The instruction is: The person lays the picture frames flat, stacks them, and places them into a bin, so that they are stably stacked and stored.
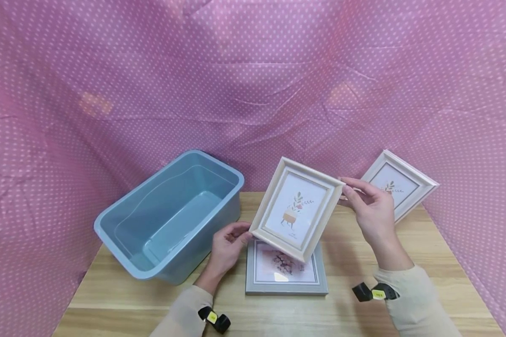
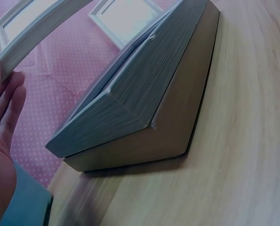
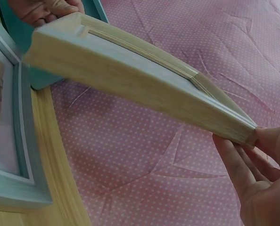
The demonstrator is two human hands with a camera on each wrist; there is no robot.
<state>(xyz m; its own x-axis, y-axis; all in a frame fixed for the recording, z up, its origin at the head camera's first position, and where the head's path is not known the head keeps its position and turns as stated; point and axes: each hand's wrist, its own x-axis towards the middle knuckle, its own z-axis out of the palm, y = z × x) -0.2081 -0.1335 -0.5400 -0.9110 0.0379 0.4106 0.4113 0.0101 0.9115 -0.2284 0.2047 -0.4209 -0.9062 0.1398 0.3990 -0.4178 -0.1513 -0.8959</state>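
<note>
Both hands hold a cream picture frame [image 1: 295, 210] in the air, tilted, its potted-plant print facing up toward the head camera. My left hand [image 1: 228, 245] pinches its lower left corner between thumb and fingers. At the upper right corner, my right hand [image 1: 375, 210] grips with the thumb on the front edge and fingers behind, as the right wrist view also shows. Beneath it on the table lies a grey picture frame [image 1: 286, 278] with a pink blossom print, partly covered. The left wrist view shows a brown, thick-sided piece [image 2: 177, 122] under that grey frame [image 2: 130, 103].
A blue-grey plastic tub [image 1: 211, 234] stands on the left of the wooden table [image 1: 278, 316]. Behind my right hand, a white picture frame [image 1: 398, 187] with a plant print is partly hidden. Pink dotted cloth [image 1: 253, 93] hangs around the back and sides.
</note>
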